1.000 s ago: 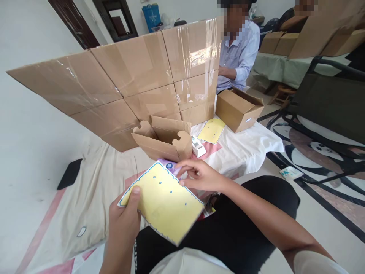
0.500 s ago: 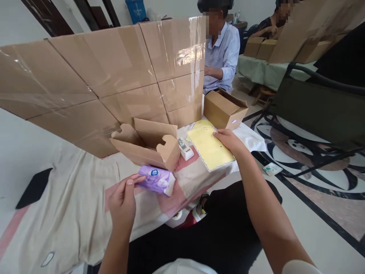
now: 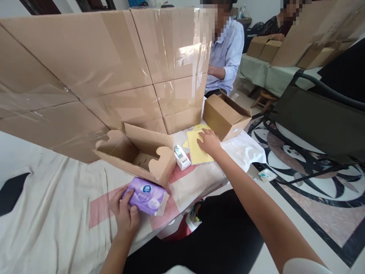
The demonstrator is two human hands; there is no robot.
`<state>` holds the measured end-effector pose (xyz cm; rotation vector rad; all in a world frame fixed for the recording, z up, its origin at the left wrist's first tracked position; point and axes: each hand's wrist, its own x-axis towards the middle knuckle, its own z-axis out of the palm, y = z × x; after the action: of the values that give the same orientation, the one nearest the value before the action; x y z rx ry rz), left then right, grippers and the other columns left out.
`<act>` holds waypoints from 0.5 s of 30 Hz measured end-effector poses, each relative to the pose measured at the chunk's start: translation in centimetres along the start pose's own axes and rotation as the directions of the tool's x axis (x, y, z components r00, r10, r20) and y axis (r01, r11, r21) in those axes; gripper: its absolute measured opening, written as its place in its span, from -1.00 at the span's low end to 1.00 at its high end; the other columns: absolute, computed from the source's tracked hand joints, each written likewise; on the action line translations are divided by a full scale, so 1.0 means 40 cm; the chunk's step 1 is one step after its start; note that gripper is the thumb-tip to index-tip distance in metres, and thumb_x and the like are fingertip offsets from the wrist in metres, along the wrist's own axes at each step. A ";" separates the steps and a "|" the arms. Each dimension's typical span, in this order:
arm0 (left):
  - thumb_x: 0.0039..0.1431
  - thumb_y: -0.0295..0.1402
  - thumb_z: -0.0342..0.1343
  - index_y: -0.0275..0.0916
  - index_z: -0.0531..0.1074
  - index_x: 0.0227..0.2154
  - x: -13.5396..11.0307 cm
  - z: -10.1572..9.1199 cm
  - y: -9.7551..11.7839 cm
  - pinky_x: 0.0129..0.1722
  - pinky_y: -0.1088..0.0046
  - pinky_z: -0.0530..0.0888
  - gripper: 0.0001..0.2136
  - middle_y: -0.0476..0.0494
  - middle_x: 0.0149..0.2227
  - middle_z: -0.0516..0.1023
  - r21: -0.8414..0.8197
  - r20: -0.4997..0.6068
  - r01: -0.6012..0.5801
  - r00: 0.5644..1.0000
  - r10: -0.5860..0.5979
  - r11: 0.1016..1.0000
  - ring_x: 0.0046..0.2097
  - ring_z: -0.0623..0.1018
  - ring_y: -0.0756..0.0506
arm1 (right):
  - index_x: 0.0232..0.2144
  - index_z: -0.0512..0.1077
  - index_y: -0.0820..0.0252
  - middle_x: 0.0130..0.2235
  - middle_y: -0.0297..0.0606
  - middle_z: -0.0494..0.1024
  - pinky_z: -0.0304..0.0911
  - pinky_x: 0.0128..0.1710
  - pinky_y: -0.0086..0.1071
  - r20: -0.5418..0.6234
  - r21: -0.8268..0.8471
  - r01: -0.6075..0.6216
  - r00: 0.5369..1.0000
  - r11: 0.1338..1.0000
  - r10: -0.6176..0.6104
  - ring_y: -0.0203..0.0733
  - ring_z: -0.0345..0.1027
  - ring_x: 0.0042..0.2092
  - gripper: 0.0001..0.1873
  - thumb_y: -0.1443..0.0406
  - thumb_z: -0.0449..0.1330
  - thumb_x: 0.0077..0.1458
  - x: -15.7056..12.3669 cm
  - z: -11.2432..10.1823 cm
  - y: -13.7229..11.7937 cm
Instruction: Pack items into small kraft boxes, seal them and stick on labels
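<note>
My left hand (image 3: 125,213) grips the left end of a purple pack of tissues (image 3: 146,198), fingers over its top and thumb along the near side. The pack lies on the cloth against the open cardboard box (image 3: 159,173). My right hand (image 3: 210,144) rests with fingers spread on a yellow sheet with a scalloped edge (image 3: 196,152). Another yellow piece (image 3: 201,126) shows partly from behind that sheet. Between the box and the sheet lies a small white box (image 3: 181,158) with a printed top.
A tall taped cardboard partition (image 3: 114,57) stands behind the box. At the back right sits a second cardboard box (image 3: 226,114). Beyond it a person in a light blue shirt (image 3: 230,49) is seated. A dark folding chair (image 3: 319,114) stands to the right.
My right hand has laid the yellow sheet down beside the small white box and loosened its hold. My left hand has closed on the tissue pack. The view has shifted.
</note>
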<state>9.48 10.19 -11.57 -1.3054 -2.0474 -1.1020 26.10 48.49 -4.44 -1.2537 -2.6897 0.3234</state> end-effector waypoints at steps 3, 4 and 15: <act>0.41 -0.09 -0.13 -0.24 0.38 0.11 0.000 0.006 0.001 0.16 -0.04 0.35 -0.59 -0.42 0.15 0.37 -0.003 0.022 -0.003 1.000 0.003 1.000 0.19 0.39 -0.33 | 0.37 0.24 0.06 0.50 -0.23 0.06 -0.12 0.39 0.25 0.134 -0.040 0.086 0.988 0.995 -0.080 0.21 -0.22 0.50 -0.41 0.08 -0.08 0.40 0.024 0.045 -0.002; 0.41 -0.08 -0.13 -0.23 0.37 0.11 0.001 0.006 0.000 0.15 -0.04 0.36 -0.59 -0.41 0.14 0.36 -0.006 0.026 0.003 1.000 -0.003 1.000 0.18 0.39 -0.32 | 0.41 0.18 0.04 0.51 -0.27 0.02 -0.19 0.40 0.27 0.152 -0.040 0.093 0.985 0.995 -0.086 0.20 -0.26 0.51 -0.40 0.06 -0.12 0.41 0.033 0.056 0.001; 0.34 0.11 -0.15 -0.20 0.39 0.00 -0.037 -0.006 -0.050 -0.02 0.00 0.37 -0.50 -0.40 0.06 0.39 0.006 0.119 0.091 0.989 -0.091 0.996 0.03 0.43 -0.35 | 0.40 0.19 -0.03 0.43 -0.12 0.19 -0.02 0.32 0.20 0.169 -0.143 -0.038 0.984 0.989 0.062 0.24 0.02 0.38 -0.39 0.02 -0.17 0.42 0.161 0.048 -0.006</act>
<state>8.33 8.79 -13.27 -1.3175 -2.2139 -1.0862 21.36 53.04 -5.91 -1.3948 -2.8744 0.2658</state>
